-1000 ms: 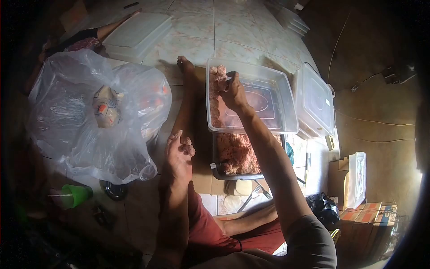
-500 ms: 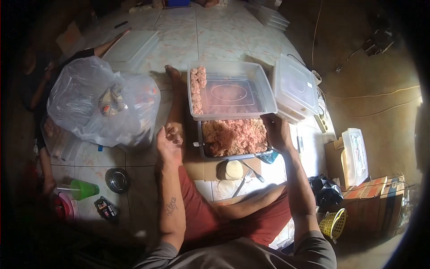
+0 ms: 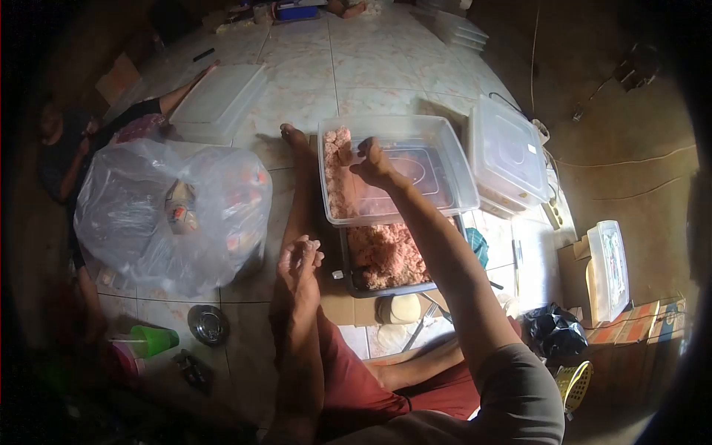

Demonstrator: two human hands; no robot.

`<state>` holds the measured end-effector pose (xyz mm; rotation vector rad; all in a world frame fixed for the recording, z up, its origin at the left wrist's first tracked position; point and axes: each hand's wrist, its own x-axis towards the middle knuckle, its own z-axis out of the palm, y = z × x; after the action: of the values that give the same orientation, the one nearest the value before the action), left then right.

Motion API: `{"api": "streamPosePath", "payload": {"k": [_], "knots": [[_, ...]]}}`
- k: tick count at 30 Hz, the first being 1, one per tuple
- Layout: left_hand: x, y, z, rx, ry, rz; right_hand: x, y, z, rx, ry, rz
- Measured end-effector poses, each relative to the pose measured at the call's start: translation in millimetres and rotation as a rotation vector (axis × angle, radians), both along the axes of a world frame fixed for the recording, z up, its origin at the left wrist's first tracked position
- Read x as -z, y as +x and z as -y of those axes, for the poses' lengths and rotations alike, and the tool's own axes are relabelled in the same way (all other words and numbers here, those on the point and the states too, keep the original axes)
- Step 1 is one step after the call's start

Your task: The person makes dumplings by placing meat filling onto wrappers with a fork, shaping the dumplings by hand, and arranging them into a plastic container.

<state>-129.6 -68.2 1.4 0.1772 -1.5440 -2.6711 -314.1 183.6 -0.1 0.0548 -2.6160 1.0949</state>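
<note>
My right hand (image 3: 377, 165) reaches over the clear plastic box (image 3: 458, 159), its thumb and fingers apart beside a blurred lump at the left row of minced-meat lumps (image 3: 336, 178). Contact with that lump cannot be made out. Below the box, partly covered by it and by my right forearm, a dark tray (image 3: 393, 291) holds a heap of pink minced meat (image 3: 386, 252). My left hand (image 3: 300, 268) is raised left of the tray, its fingers curled together with pale residue on them; anything inside is hidden.
A large clear plastic bag (image 3: 133, 215) lies on the left; a person (image 3: 63, 148) is beyond it. Lidded boxes (image 3: 508, 152) stand on the right. Pale discs (image 3: 404, 308) and a fork (image 3: 423, 326) lie near my legs. A green cup (image 3: 156, 340) is at lower left.
My right hand was over the box, came back to the tray's right edge, and is now over the box again. My left hand stays raised, curled. The view has shifted.
</note>
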Motion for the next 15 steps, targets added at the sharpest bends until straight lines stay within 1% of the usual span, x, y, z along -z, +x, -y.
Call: {"api": "streamPosePath", "payload": {"k": [1, 3, 4, 5, 7, 8, 10, 11, 13, 14, 15], "knots": [[-7.3, -1.9, -1.1, -0.002, 0.001, 0.015, 3.4, -5.6, 2.0, -0.002, 0.001, 0.015], [-16.5, -0.9, -1.6, 0.013, 0.086, 0.082, 8.9, -4.1, 6.9, -0.133, -0.151, 0.007], [-14.2, -1.3, -2.9, -0.002, 0.068, 0.06, -18.4, 8.3, 11.1, -0.06, -0.168, 0.263], [-12.4, -2.8, -0.2, -0.006, 0.074, 0.072, -11.0, 11.4, 9.3, -0.062, -0.162, 0.276], [-9.8, -2.7, 5.2, 0.043, 0.093, 0.104, 1.3, 17.3, 7.6, -0.067, 0.084, -0.086], [-9.0, -3.3, 5.8, 0.041, 0.096, 0.111, 4.8, 15.4, 8.5, -0.069, 0.086, -0.079], [-10.1, -5.0, 7.1, 0.062, 0.205, 0.137, 1.4, 9.1, 13.6, -0.102, 0.002, -0.075], [-9.5, -6.5, 7.8, 0.062, 0.205, 0.132, -1.1, 6.3, 14.2, -0.103, 0.003, -0.08], [-6.4, -5.8, 10.1, 0.071, 0.328, 0.137, -0.2, 4.7, 15.5, -0.291, 0.002, -0.286], [-6.4, -3.9, 10.7, 0.07, 0.328, 0.131, -1.3, 8.5, 13.3, -0.293, 0.003, -0.291], [-7.5, -1.1, 10.9, 0.061, 0.326, 0.107, -16.7, 21.2, 15.3, -0.182, -0.034, -0.113]]}}
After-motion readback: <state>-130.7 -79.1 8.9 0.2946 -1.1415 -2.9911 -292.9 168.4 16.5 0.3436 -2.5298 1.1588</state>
